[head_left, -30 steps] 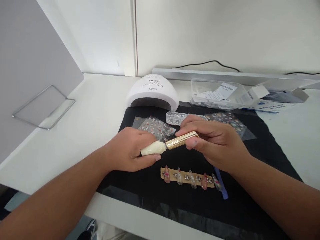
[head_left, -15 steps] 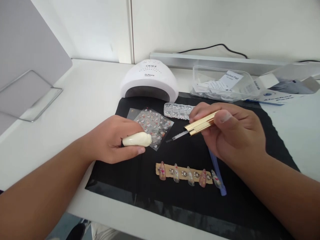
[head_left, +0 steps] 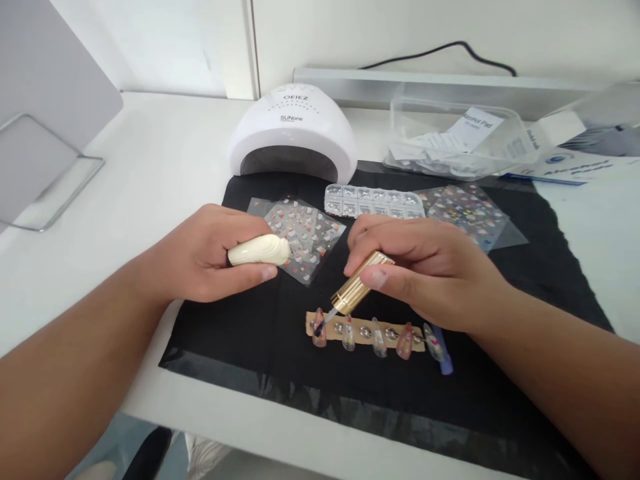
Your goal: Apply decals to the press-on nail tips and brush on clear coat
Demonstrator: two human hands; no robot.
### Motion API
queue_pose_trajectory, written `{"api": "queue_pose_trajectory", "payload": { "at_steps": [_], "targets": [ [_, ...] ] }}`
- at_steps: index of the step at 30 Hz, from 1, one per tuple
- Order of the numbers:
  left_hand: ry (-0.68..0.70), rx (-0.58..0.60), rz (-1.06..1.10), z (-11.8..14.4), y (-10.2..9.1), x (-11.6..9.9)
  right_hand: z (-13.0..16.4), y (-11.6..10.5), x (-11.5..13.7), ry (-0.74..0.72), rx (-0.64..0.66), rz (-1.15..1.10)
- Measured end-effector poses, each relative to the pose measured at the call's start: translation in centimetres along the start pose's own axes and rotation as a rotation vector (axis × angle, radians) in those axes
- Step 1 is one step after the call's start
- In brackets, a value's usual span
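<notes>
In my left hand point(head_left: 210, 257) lies a cream nail polish bottle point(head_left: 257, 251), tilted on its side with its neck pointing right. My right hand point(head_left: 425, 267) pinches the gold cap of a nail polish brush point(head_left: 355, 283). The dark brush tip reaches the leftmost pink false nail point(head_left: 319, 328) and appears to touch it. That nail sits on a tan strip point(head_left: 359, 325) with metal studs. Further along the strip are clear false nails point(head_left: 379, 340) and another pink one point(head_left: 405, 341). A decorated clear nail point(head_left: 434, 343) overhangs the right end, beside a purple stick point(head_left: 447, 365).
Behind my hands stands a white nail lamp point(head_left: 295, 127). Sticker sheets point(head_left: 310, 250) and a clear case of small compartments point(head_left: 373, 200) lie on the black mat point(head_left: 240, 347). A plastic box point(head_left: 450, 143) of alcohol pads and an opened carton point(head_left: 565, 163) are at the back right.
My right hand has lowered the brush down and left onto the leftmost false nail. The left hand still holds the bottle. The camera view has shifted slightly, and more sticker sheets show at right.
</notes>
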State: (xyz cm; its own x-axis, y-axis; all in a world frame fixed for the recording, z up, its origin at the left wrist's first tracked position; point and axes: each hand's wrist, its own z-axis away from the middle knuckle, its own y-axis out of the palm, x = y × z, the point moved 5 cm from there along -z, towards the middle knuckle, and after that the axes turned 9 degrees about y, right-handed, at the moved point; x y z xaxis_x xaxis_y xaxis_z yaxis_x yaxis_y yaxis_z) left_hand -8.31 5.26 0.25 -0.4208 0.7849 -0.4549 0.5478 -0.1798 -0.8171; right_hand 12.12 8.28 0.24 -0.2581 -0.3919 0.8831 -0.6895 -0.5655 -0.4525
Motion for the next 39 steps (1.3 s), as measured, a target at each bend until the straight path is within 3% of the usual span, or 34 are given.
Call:
{"api": "queue_pose_trajectory", "payload": {
  "at_steps": [7,10,15,20,28,35,39],
  "targets": [
    [0.004,-0.01,-0.019,0.1,-0.1,0.0,0.5,-0.6,-0.5,0.05,-0.125,-0.02],
    [0.0,-0.019,-0.023,0.2,0.0,0.1,0.5,-0.3,0.0,0.009,-0.092,-0.047],
    [-0.017,-0.018,-0.023,0.3,-0.1,0.2,0.3,0.0,1.2,-0.118,-0.031,0.09],
    [-0.005,-0.015,-0.023,0.2,-0.1,0.1,0.4,-0.7,0.5,-0.045,-0.126,0.116],
    [0.0,-0.01,-0.013,0.2,-0.1,0.0,0.3,0.2,1.3,-0.162,0.004,0.083],
    [0.002,-0.006,-0.023,0.2,-0.1,-0.2,0.4,-0.5,0.4,-0.047,-0.098,0.084],
    [0.004,-0.005,-0.013,0.1,-0.1,-0.2,0.5,-0.3,0.7,-0.066,-0.086,0.003]
  ]
}}
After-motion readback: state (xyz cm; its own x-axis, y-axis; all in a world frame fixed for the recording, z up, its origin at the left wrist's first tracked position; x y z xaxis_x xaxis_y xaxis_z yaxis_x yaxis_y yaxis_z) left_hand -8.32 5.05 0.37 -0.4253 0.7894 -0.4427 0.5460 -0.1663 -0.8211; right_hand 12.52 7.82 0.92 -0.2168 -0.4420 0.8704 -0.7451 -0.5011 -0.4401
